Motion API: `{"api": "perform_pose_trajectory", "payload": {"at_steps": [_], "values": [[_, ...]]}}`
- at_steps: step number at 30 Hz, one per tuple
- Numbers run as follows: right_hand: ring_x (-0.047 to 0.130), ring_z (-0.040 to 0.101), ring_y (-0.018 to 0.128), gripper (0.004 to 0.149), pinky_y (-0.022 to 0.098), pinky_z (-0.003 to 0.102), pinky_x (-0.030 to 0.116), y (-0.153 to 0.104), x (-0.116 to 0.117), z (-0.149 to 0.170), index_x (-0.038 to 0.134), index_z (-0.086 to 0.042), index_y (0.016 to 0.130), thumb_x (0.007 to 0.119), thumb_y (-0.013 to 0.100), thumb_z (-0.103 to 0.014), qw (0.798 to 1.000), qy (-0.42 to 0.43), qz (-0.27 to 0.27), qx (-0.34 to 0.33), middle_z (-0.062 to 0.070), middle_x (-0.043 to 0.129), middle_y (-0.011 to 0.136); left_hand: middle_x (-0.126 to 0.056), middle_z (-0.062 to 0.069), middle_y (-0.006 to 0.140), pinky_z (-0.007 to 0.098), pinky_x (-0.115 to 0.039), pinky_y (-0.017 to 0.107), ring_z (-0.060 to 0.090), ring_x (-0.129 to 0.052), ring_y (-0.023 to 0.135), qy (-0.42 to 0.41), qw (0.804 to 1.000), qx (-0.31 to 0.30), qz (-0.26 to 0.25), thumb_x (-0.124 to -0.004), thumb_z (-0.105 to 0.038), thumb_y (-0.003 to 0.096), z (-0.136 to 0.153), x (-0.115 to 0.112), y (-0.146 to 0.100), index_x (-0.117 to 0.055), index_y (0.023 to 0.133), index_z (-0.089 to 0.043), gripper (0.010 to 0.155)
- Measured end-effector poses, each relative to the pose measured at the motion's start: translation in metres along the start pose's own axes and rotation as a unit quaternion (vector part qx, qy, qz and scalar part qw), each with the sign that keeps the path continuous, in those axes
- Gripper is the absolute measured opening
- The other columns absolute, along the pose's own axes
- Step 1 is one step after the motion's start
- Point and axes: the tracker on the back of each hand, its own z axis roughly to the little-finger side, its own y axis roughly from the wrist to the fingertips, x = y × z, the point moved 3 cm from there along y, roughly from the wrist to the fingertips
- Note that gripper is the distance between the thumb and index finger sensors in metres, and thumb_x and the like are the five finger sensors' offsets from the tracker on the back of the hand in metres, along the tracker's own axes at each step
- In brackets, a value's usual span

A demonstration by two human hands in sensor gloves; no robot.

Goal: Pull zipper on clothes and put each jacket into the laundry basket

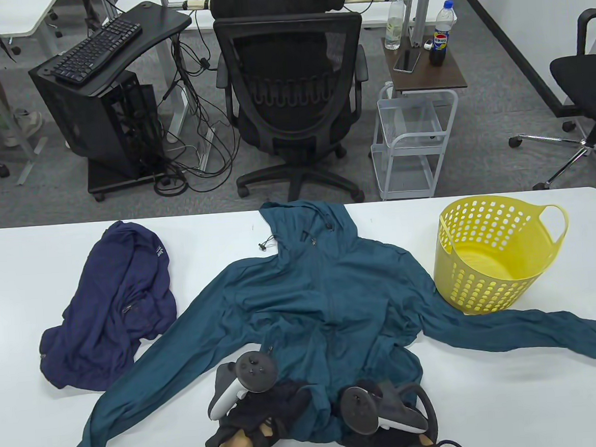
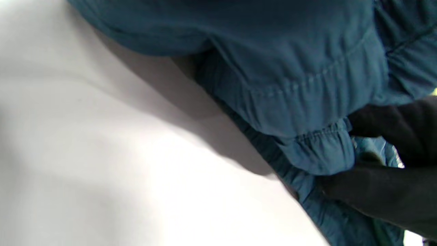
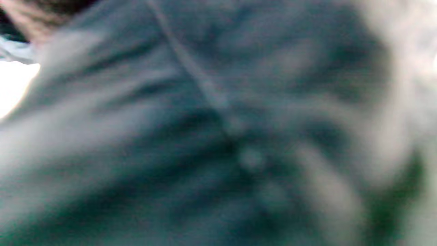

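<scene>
A teal hooded jacket (image 1: pixel 328 293) lies spread face up on the white table (image 1: pixel 494 398), sleeves out to both sides. Both hands are at its bottom hem near the front edge. My left hand (image 1: pixel 277 396) rests on the bunched hem; in the left wrist view black gloved fingers (image 2: pixel 382 191) pinch the gathered teal hem (image 2: pixel 317 150) just above the table (image 2: pixel 102 153). My right hand (image 1: pixel 387 406) sits under its tracker at the hem's right part, its fingers hidden. The right wrist view is a blur of teal jacket (image 3: pixel 205 136). A yellow laundry basket (image 1: pixel 465 283) stands upright at the right.
A crumpled navy jacket (image 1: pixel 120 307) lies on the table's left part. The teal right sleeve (image 1: pixel 540 329) runs out past the basket's foot. Beyond the far edge stand an office chair (image 1: pixel 294 91) and a small white cart (image 1: pixel 414 139).
</scene>
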Motion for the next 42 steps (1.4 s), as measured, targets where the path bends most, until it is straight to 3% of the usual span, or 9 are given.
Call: {"api": "perform_pose_trajectory", "payload": {"at_steps": [8, 13, 17, 20, 25, 29, 32, 35, 42], "values": [[0.086, 0.034, 0.087, 0.04, 0.065, 0.056, 0.067, -0.01, -0.025, 0.036, 0.087, -0.032, 0.081, 0.071, 0.048, -0.048, 0.98, 0.176, 0.089, 0.027, -0.004, 0.088, 0.095, -0.076, -0.007, 0.108, 0.058, -0.049, 0.071, 0.029, -0.06, 0.104, 0.093, 0.975, 0.043, -0.198, -0.066, -0.057, 0.0392, -0.008, 0.05, -0.043, -0.074, 0.095, -0.041, 0.059], [0.089, 0.033, 0.083, 0.039, 0.063, 0.056, 0.069, -0.013, -0.031, 0.05, 0.089, -0.03, 0.078, 0.073, 0.048, -0.049, 0.944, 0.304, 0.122, 0.039, -0.003, 0.091, 0.09, -0.068, -0.009, 0.112, 0.061, -0.049, 0.071, 0.032, -0.056, 0.106, 0.236, 0.898, 0.068, -0.364, -0.072, -0.05, 0.0402, -0.048, 0.072, -0.105, -0.061, 0.099, -0.043, 0.06], [0.09, 0.033, 0.081, 0.039, 0.062, 0.056, 0.069, -0.016, -0.033, 0.051, 0.089, -0.03, 0.077, 0.073, 0.048, -0.05, 0.93, 0.34, 0.133, 0.039, -0.003, 0.092, 0.089, -0.052, -0.015, 0.121, 0.067, -0.031, 0.076, 0.028, -0.03, 0.114, 0.219, 0.937, -0.117, -0.246, -0.072, -0.065, 0.0351, -0.095, 0.031, -0.105, -0.055, 0.102, -0.051, 0.071], [0.09, 0.033, 0.081, 0.039, 0.062, 0.056, 0.069, -0.018, -0.036, 0.054, 0.089, -0.03, 0.077, 0.073, 0.048, -0.05, 0.923, 0.357, 0.141, 0.036, -0.004, 0.092, 0.089, -0.043, -0.011, 0.123, 0.067, -0.029, 0.075, 0.03, -0.023, 0.114, 0.258, 0.953, -0.097, -0.126, -0.073, -0.074, 0.0272, -0.104, -0.009, -0.078, -0.041, 0.108, -0.044, 0.091], [0.09, 0.035, 0.081, 0.038, 0.062, 0.058, 0.068, -0.025, -0.045, 0.071, 0.092, -0.029, 0.074, 0.076, 0.047, -0.049, 0.913, 0.379, 0.145, 0.044, -0.002, 0.093, 0.088, -0.06, -0.013, 0.116, 0.067, -0.039, 0.074, 0.029, -0.042, 0.112, 0.45, 0.871, 0.08, -0.179, -0.083, -0.064, 0.0298, -0.086, -0.014, -0.054, -0.044, 0.105, -0.04, 0.088], [0.087, 0.039, 0.083, 0.037, 0.064, 0.062, 0.063, -0.032, -0.053, 0.088, 0.097, -0.026, 0.072, 0.082, 0.046, -0.047, 0.936, 0.321, 0.125, 0.075, 0.002, 0.093, 0.09, -0.093, -0.015, 0.093, 0.064, -0.048, 0.072, 0.027, -0.068, 0.103, 0.332, 0.897, 0.077, -0.281, -0.076, -0.049, 0.0386, -0.072, 0.018, -0.064, -0.086, 0.082, -0.044, 0.045], [0.062, 0.046, 0.101, 0.05, 0.069, 0.066, 0.053, -0.037, -0.056, 0.078, 0.082, -0.028, 0.091, 0.08, 0.047, -0.052, 0.965, 0.231, 0.106, 0.07, 0.002, 0.067, 0.113, -0.101, -0.013, 0.079, 0.066, -0.05, 0.071, 0.026, -0.076, 0.099, 0.299, 0.904, 0.052, -0.3, -0.076, -0.048, 0.0384, -0.074, 0.022, -0.068, -0.088, 0.081, -0.04, 0.045], [0.039, 0.045, 0.109, 0.08, 0.072, 0.071, 0.042, -0.035, -0.058, 0.045, 0.053, -0.023, 0.11, 0.077, 0.045, -0.065, 0.969, 0.222, 0.107, -0.006, 0.004, 0.042, 0.122, -0.103, -0.018, 0.074, 0.064, -0.052, 0.072, 0.022, -0.08, 0.097, 0.362, 0.876, 0.045, -0.316, -0.075, -0.051, 0.0379, -0.087, 0.011, -0.068, -0.086, 0.081, -0.044, 0.045], [0.049, 0.043, 0.107, 0.098, 0.071, 0.07, 0.046, -0.021, -0.033, -0.012, 0.046, -0.016, 0.11, 0.082, 0.038, -0.071, 0.991, 0.113, 0.067, -0.023, 0.009, 0.041, 0.121, -0.104, -0.021, 0.066, 0.062, -0.055, 0.072, 0.016, -0.086, 0.093, 0.392, 0.857, 0.006, -0.334, -0.074, -0.055, 0.0363, -0.109, -0.014, -0.068, -0.088, 0.078, -0.043, 0.046]]}}
